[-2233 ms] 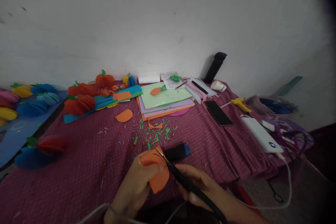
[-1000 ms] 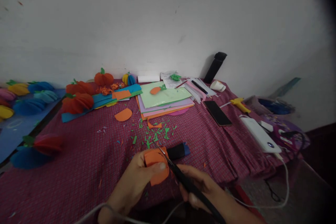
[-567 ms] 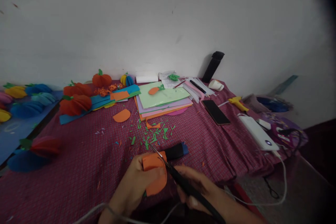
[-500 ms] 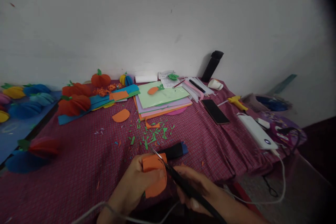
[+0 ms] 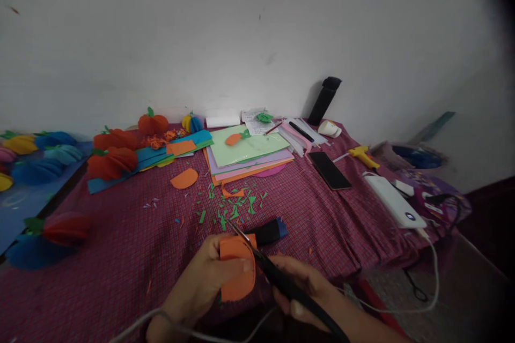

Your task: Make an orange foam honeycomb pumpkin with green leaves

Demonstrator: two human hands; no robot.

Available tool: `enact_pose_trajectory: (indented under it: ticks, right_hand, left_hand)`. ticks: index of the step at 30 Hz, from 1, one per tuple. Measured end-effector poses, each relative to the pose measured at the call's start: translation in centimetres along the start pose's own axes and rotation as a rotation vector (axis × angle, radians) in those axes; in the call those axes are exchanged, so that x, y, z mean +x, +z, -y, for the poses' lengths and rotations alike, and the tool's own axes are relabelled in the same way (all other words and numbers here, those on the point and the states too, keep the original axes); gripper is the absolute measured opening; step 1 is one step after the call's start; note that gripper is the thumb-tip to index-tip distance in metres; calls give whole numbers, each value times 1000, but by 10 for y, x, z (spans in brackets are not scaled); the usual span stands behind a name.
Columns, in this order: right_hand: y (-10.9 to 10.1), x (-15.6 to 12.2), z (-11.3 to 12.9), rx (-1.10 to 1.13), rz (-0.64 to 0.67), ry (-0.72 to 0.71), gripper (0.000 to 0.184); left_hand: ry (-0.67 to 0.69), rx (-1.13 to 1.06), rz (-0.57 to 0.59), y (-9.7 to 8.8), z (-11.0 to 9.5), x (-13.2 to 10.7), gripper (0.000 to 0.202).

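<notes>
A: Nearest items?
B: White cord (image 5: 132, 326) across the wrist of the left hand (image 5: 204, 277). Opposite, right hand (image 5: 317, 288), with a narrow gap between.

A: State of each grip?
B: Left: thumb on top, fingers behind, pinching orange paper (image 5: 239, 285). Right: fingers curled round the black handles of scissors (image 5: 284, 282).

A: Position of the paper?
B: Immediately right of the left grip, between both hands. Long axis roughly near to far; rounded edge toward the right hand.

A: Nearer hand?
B: Left, in direct contact. Right, apart from the paper and beside it.

A: Governing relation?
B: Scissors on a slant, handles near and right, tips far and left. Blades (image 5: 242, 233) across the far part of the paper, tips past the far edge. Spread of blades: probably slight, but hard to confirm at this blur.

A: Beyond the hands?
B: Just past the paper, black item (image 5: 265, 232) with a blue end. Next, green scraps (image 5: 235, 206) on the tablecloth (image 5: 306, 220), then orange half-round (image 5: 184, 178) to the left and phone (image 5: 329, 170) to the right. Farther, stacked sheets (image 5: 273, 144) and red-orange pumpkins (image 5: 153, 124). Last, bare wall (image 5: 257, 37).
</notes>
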State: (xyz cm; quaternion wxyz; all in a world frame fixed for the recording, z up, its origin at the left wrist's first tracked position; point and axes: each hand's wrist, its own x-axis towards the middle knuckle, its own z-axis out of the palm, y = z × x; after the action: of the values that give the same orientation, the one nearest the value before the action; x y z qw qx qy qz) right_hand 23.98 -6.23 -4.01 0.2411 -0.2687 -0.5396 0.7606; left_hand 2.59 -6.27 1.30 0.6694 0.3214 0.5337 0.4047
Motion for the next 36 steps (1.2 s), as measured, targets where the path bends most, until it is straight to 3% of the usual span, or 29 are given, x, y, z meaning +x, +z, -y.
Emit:
enact_pose_trajectory:
  ticks: [5,13,17,20,24,28,31,36]
  right_hand:
    - [-4,-1,-3,-29,-99,-11,61]
    - [-5,13,29,-96,-61,66,48]
    - [-9,30,42,-168,-60,135,46]
    - [-15,44,44,-198,-44,86,41]
    - [-30,63,45,-124,45,126,54]
    - [-44,77,57,-127,128,223,75]
    - [-50,84,70,-155,155,268,80]
    - [-50,97,79,-141,263,231,80]
  left_hand:
    - [26,80,21,-6,0,8,14]
    - [-46,143,142,-25,-18,21,21]
    - [-18,113,116,-33,-27,29,17]
    - [-9,76,142,-40,-31,37,13]
    - [-17,69,203,-51,-38,50,12]
    - [-14,85,148,-57,-43,60,12]
    - [-34,82,124,-59,-43,64,12]
    - [-71,78,201,-62,-41,68,11]
